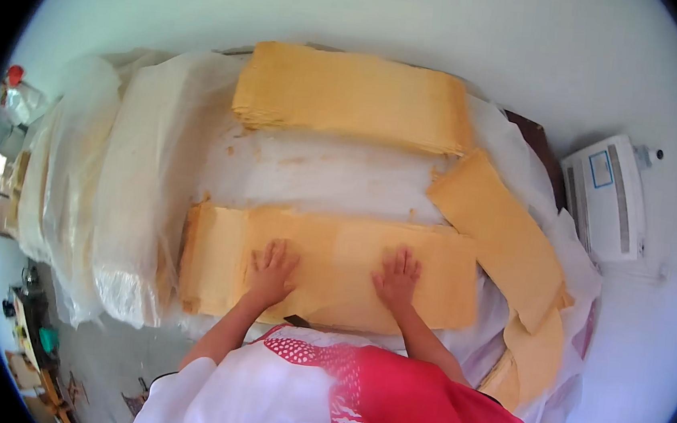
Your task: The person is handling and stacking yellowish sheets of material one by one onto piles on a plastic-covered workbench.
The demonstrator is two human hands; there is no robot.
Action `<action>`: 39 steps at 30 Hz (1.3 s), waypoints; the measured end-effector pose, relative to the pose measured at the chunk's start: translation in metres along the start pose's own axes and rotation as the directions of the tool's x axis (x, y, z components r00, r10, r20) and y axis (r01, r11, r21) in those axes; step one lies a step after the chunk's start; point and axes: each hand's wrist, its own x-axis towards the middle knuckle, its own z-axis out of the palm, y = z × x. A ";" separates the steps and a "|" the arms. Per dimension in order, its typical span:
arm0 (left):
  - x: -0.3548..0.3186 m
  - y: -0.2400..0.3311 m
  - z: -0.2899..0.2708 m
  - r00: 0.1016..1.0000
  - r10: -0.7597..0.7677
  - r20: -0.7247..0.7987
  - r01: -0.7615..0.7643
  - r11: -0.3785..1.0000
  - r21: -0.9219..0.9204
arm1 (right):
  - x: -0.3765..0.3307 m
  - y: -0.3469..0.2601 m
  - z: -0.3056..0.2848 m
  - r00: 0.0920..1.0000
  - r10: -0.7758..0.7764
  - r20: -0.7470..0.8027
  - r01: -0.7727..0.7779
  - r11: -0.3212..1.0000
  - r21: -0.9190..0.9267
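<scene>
A long stack of thin yellow-tan sheets (331,291) lies crosswise in front of me. My left hand (273,272) rests flat on its top, left of the middle, with the fingers spread. Right of the middle, my right hand (398,279) also lies palm down on the stack, fingers outstretched. Neither hand grips anything. By the stack's near edge, close to my shirt, a small dark flat piece (296,321) shows; its kind is unclear.
A second stack of yellow sheets (356,96) sits at the far side. Loose yellow sheets (505,234) lie askew at right. Clear plastic sheeting (143,186) drapes bundles at left and covers the table. A white wall-side appliance (604,198) stands at right.
</scene>
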 end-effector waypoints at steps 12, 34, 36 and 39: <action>0.001 -0.010 0.019 0.998 0.027 -0.052 -0.025 0.999 0.046 | 0.012 0.005 -0.022 0.985 0.097 0.141 -0.109 0.990 0.084; 0.020 0.028 0.023 0.987 -0.153 -0.055 0.155 0.987 0.040 | 0.306 0.168 0.052 0.862 0.345 0.370 -0.202 -0.437 0.877; 0.018 0.030 0.018 0.990 -0.125 -0.068 0.125 0.992 -0.011 | 0.316 0.165 0.063 0.736 0.434 0.520 -0.159 -0.635 0.756; 0.009 0.027 0.009 0.981 -0.180 -0.067 0.178 0.983 -0.043 | 0.324 0.128 0.040 0.568 0.510 0.646 -0.135 -0.716 0.685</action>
